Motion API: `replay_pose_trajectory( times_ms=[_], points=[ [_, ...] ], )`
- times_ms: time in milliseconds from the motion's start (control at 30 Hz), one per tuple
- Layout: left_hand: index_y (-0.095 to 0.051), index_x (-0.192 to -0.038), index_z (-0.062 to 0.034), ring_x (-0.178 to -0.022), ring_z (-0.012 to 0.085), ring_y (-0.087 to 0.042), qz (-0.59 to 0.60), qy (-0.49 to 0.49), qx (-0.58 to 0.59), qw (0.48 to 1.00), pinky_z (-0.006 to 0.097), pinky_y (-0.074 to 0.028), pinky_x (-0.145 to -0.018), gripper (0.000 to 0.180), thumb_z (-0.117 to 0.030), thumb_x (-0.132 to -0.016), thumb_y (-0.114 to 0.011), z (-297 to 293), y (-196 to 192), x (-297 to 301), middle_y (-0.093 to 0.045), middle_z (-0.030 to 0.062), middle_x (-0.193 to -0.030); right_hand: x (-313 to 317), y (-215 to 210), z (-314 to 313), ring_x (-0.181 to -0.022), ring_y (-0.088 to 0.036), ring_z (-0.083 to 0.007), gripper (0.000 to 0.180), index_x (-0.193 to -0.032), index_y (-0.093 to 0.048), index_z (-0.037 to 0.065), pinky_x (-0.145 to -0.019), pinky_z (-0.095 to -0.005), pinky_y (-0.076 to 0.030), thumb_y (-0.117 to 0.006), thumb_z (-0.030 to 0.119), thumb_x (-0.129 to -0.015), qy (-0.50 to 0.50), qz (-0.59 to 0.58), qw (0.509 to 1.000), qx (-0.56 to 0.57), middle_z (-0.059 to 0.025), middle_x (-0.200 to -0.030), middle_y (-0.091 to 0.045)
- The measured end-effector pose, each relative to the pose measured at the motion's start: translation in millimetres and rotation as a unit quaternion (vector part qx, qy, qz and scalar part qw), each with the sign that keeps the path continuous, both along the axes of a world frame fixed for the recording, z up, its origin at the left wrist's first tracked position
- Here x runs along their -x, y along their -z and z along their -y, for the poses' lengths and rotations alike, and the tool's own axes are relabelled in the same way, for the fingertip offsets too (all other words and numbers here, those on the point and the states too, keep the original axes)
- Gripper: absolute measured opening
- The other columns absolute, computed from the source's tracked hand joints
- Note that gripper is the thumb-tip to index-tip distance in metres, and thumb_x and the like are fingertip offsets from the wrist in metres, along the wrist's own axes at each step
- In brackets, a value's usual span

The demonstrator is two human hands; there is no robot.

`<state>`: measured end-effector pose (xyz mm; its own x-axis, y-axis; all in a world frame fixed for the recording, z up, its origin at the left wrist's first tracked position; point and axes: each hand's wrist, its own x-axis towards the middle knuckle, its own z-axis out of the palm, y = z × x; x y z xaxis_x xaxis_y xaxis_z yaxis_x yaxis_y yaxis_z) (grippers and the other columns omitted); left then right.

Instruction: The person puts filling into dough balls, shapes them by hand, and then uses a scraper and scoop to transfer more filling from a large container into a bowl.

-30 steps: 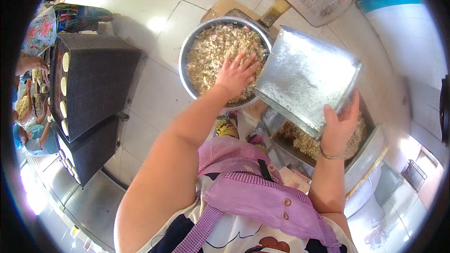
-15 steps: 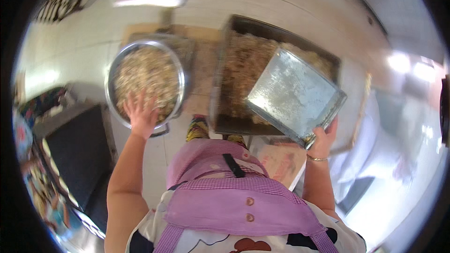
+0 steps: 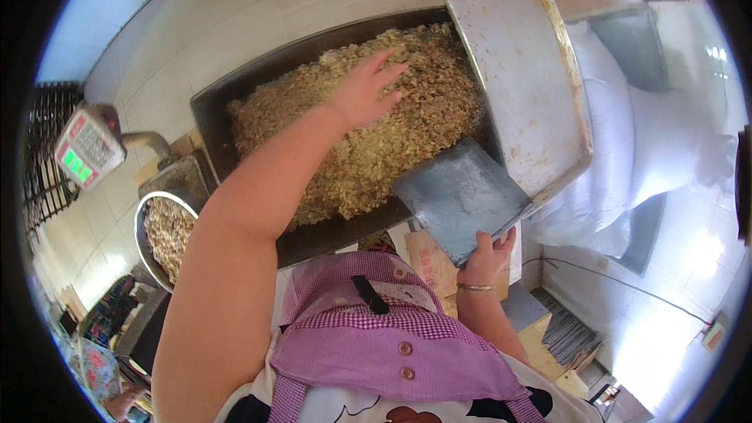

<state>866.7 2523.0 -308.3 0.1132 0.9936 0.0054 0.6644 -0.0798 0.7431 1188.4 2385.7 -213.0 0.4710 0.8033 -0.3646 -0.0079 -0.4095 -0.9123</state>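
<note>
A big dark metal tray (image 3: 215, 129) holds a heap of loose yellow-brown bits (image 3: 356, 160), which look like chopped nuts. Over the far part of that heap, my left hand (image 3: 366, 92) reaches with its fingers spread and holds nothing; whether the fingertips touch the bits I cannot tell. My right hand (image 3: 487, 260) grips the near corner of a flat, square grey metal pan (image 3: 466, 196). The pan is tilted, and its far edge lies at the heap by the tray's right side. A round steel pot (image 3: 141, 227) with similar bits stands at the left.
A digital scale's display (image 3: 88, 149) stands on a post beside the pot. To the right, a pale stained baking sheet (image 3: 525, 70) rests against the tray's right end, with white sacks (image 3: 611, 125) behind it. A cardboard box (image 3: 431, 262) sits under the tray's near edge.
My left hand has left the round pot and moved right over the heap in the dark tray. My view has swung right. The right hand still holds the metal pan, now tilted differently.
</note>
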Motion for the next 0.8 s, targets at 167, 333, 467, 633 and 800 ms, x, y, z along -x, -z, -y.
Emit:
replay_pose_trajectory(
  times_ms=[167, 333, 467, 633, 800],
  points=[
    [-0.040, -0.146, -0.0306, -0.145, 0.0307, -0.026, -0.141, 0.049, 0.115, 0.982, 0.050, -0.023, -0.117, 0.057, -0.059, -0.097, -0.039, -109, 32, -39, -0.025, 0.0084, -0.158, -18, 42, 8, -0.116, -0.048, -0.0243, 0.083, -0.150, -0.025, 0.005, -0.101, -0.0340, -0.038, -0.049, -0.005, -0.071, -0.020, -0.007, 0.999, 0.027, -0.0113, -0.134, -0.046],
    [-0.041, -0.145, -0.0355, -0.144, 0.0334, -0.027, -0.186, 0.062, 0.205, 0.959, 0.060, -0.019, -0.115, 0.074, -0.079, -0.086, -0.033, -171, 79, -78, -0.033, 0.0034, -0.156, -1, 55, -6, -0.119, -0.047, -0.0237, 0.086, -0.151, -0.022, 0.006, -0.103, -0.0336, -0.037, -0.049, -0.004, -0.070, -0.019, -0.047, 0.998, 0.031, -0.0099, -0.136, -0.045],
    [-0.053, -0.138, -0.0340, -0.139, 0.0365, -0.037, -0.143, 0.055, 0.303, 0.941, 0.061, -0.022, -0.114, 0.073, -0.076, -0.078, -0.050, -195, 82, -87, -0.045, 0.0058, -0.149, 4, 75, -31, -0.125, -0.043, -0.0240, 0.093, -0.153, -0.016, 0.005, -0.106, -0.0329, -0.033, -0.050, -0.002, -0.067, -0.031, -0.009, 0.999, 0.023, -0.0106, -0.142, -0.039],
    [-0.061, -0.131, -0.0298, -0.133, 0.0315, -0.045, -0.133, 0.116, 0.351, 0.919, 0.049, -0.031, -0.113, 0.062, -0.060, -0.078, -0.058, -175, 49, -91, -0.045, 0.0044, -0.148, -4, 91, -48, -0.131, -0.037, -0.0253, 0.101, -0.155, -0.010, 0.006, -0.110, -0.0334, -0.029, -0.051, -0.002, -0.064, -0.070, -0.039, 0.997, -0.010, -0.0125, -0.149, -0.032],
    [-0.062, -0.129, -0.0252, -0.137, 0.0310, -0.040, -0.153, 0.165, 0.215, 0.950, 0.063, -0.021, -0.111, 0.060, -0.057, -0.079, -0.064, -88, 7, -96, -0.048, 0.0074, -0.145, -9, 73, -50, -0.126, -0.045, -0.0256, 0.100, -0.154, -0.016, 0.005, -0.105, -0.0346, -0.037, -0.055, 0.002, -0.062, -0.086, -0.049, 0.995, 0.018, -0.0095, -0.142, -0.040]
  ],
)
